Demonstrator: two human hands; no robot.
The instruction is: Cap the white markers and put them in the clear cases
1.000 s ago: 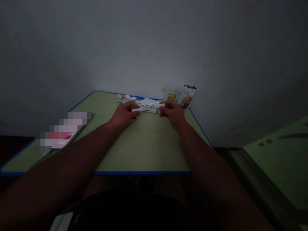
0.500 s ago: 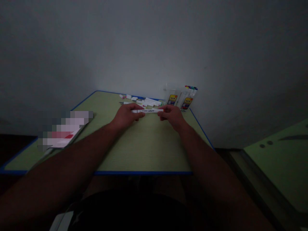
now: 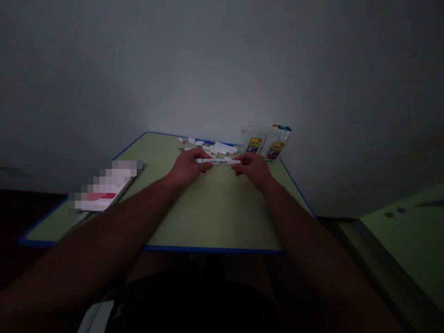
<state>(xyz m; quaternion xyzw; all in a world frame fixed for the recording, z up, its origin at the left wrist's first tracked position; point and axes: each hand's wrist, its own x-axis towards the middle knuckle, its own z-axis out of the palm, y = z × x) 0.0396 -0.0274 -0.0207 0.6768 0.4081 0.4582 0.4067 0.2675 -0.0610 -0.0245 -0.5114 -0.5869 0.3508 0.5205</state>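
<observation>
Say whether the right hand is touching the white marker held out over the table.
Touching. The head view shows the right hand with its fingers pinching one end of the white marker, with no gap between.

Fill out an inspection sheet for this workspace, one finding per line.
Surface: pale green table with blue edging.
Job's things: white marker held level between both hands; loose markers lie behind it; two clear cases stand at the back right, the right one holding colour-tipped markers.
Clutter: pixelated object at the left, unidentifiable.
Grippers: left hand and right hand each grip one end of the white marker.
Cables: pale strip below the pixelated object; cannot tell if cable.
Surroundings: grey wall behind, dim light.
</observation>
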